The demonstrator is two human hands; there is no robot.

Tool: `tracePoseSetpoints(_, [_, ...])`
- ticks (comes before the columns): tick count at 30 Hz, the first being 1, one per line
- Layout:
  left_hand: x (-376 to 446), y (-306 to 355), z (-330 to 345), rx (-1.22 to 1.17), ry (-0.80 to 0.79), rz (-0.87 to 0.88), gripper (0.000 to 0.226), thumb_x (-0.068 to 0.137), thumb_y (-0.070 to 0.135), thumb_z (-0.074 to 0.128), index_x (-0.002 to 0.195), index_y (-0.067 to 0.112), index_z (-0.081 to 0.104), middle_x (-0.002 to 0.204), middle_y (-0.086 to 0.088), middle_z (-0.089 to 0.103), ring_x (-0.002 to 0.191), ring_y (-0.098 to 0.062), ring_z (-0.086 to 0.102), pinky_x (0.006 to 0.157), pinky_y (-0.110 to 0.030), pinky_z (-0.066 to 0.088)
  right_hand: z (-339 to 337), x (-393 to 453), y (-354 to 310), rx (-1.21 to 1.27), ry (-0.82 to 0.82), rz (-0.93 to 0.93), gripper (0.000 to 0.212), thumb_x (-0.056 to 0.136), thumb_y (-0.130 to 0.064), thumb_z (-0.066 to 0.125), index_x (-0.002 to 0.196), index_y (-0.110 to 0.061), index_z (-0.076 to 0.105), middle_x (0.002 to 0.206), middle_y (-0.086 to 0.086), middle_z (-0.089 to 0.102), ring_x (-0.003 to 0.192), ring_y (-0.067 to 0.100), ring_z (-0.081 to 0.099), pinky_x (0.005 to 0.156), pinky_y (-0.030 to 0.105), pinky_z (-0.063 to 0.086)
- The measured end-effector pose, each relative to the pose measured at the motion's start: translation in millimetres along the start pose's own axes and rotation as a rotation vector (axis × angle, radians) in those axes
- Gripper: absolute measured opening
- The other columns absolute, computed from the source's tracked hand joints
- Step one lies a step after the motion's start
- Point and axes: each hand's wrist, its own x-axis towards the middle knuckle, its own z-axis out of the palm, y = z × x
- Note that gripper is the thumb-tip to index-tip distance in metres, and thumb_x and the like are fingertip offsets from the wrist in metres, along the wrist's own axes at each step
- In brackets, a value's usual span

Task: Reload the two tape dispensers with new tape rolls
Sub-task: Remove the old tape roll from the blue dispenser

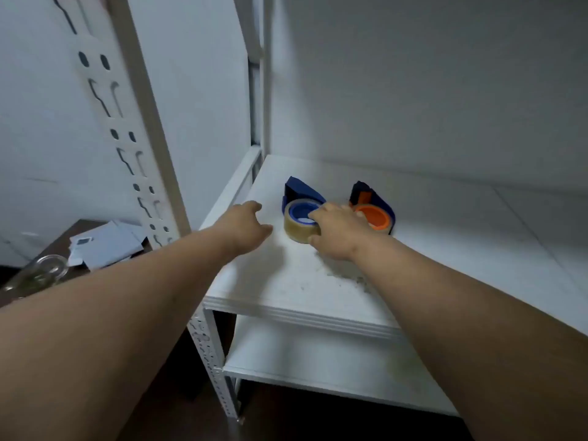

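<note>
both arms reach onto the white shelf [286,281]. right hand [337,232] curls round the clear tape roll [300,222], thumb on the near wall, fingers over the far rim, prob. to lift or steady it. left hand [245,222] hovers at 9 o'clock of the roll, fingers loosely bent, holding nothing, likely ready to assist. roll sits on the blue dispenser [302,194], blue hub inside its core. at 3 o'clock, orange-hub dispenser [374,211]; whether it carries tape, can't tell.
</note>
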Motion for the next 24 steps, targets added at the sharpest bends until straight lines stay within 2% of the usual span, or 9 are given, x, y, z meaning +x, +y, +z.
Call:
tracePoseSetpoints(3, [12.9,-12.1,-0.4,-0.127,-0.012,-0.052,0.063,0.094,0.032,0.057,0.151,0.016,0.037,0.153,-0.01,0.043,0.132,-0.028,0.049,0.09,-0.026,0.035,2.6,20.2,-13.4,-0.079,-0.003,-0.007,0.036,0.087,-0.034,0.048,0.118,-0.016,0.052,0.13,0.007,0.045,0.116,0.031,0.039,0.088,0.038,0.037])
tracePoseSetpoints(6, [23.0,-16.4,3.4,-0.197,-0.046,-0.1,0.06,0.094,0.03,0.055,0.15,0.015,0.039,0.149,-0.009,0.047,0.129,-0.028,0.051,0.086,-0.025,0.035,9.6,35.7,-22.9,-0.143,-0.01,0.076,0.031,0.085,-0.039,0.044,0.107,-0.021,0.055,0.118,0.003,0.05,0.11,0.029,0.037,0.077,0.038,0.024])
tracePoseSetpoints(8, [28.3,-18.2,5.9,-0.256,-0.043,-0.124,0.058,0.094,0.028,0.054,0.149,0.015,0.04,0.146,-0.009,0.049,0.125,-0.029,0.053,0.086,-0.026,0.038,18.0,42.9,-24.9,-0.178,-0.004,0.128,0.022,0.085,-0.034,0.045,0.102,-0.024,0.056,0.111,0.002,0.053,0.108,0.027,0.034,0.074,0.039,0.017])
tracePoseSetpoints(11, [28.8,-17.9,17.8,-0.399,-0.057,-0.171,0.057,0.092,0.029,0.053,0.146,0.014,0.042,0.143,-0.012,0.054,0.122,-0.034,0.057,0.093,-0.033,0.048,30.3,49.0,-25.0,-0.159,0.059,0.165,0.012,0.085,-0.021,0.046,0.093,-0.026,0.053,0.101,-0.001,0.055,0.107,0.025,0.034,0.073,0.04,0.016])
tracePoseSetpoints(14, [27.9,-11.6,30.8,-0.619,-0.102,-0.28,0.051,0.095,0.037,0.048,0.136,0.006,0.05,0.126,-0.02,0.063,0.108,-0.037,0.064,0.096,-0.045,0.052,35.2,43.1,-22.9,-0.045,0.162,0.166,0.005,0.087,-0.024,0.048,0.087,-0.027,0.045,0.094,-0.004,0.049,0.108,0.024,0.039,0.075,0.04,0.02])
tracePoseSetpoints(16, [26.4,-5.1,33.7,-0.754,-0.123,-0.378,0.047,0.099,0.045,0.041,0.114,0.004,0.059,0.094,-0.014,0.065,0.08,-0.029,0.061,0.086,-0.04,0.053,38.7,34.9,-20.9,0.112,0.204,0.125,0.004,0.089,-0.027,0.049,0.089,-0.025,0.046,0.1,-0.001,0.051,0.107,0.024,0.04,0.079,0.039,0.03])
tracePoseSetpoints(18, [28.4,0.6,34.6,-0.861,-0.137,-0.447,0.051,0.099,0.051,0.038,0.096,0.006,0.061,0.079,-0.01,0.06,0.071,-0.025,0.055,0.077,-0.036,0.052,39.0,24.9,-22.0,0.336,0.224,0.09,0.006,0.09,-0.027,0.051,0.093,-0.021,0.049,0.104,0.001,0.052,0.104,0.022,0.042,0.083,0.037,0.037])
tracePoseSetpoints(21, [29.0,7.7,31.5,-1.138,-0.238,-0.482,0.046,0.1,0.048,0.041,0.096,0.008,0.064,0.081,-0.01,0.065,0.07,-0.024,0.058,0.066,-0.034,0.051,37.1,13.1,-26.0,0.54,0.251,0.042,0.007,0.091,-0.026,0.052,0.095,-0.02,0.051,0.1,-0.002,0.049,0.093,0.017,0.046,0.075,0.029,0.034])
tracePoseSetpoints(24, [26.5,13.0,28.1,-1.417,-0.282,-0.514,0.03,0.102,0.032,0.046,0.104,0.009,0.065,0.093,-0.011,0.072,0.077,-0.025,0.068,0.055,-0.034,0.059,33.7,4.4,-23.2,0.666,0.235,0.036,0.021,0.092,-0.024,0.052,0.111,-0.017,0.056,0.102,-0.003,0.049,0.091,0.015,0.05,0.07,0.023,0.035])
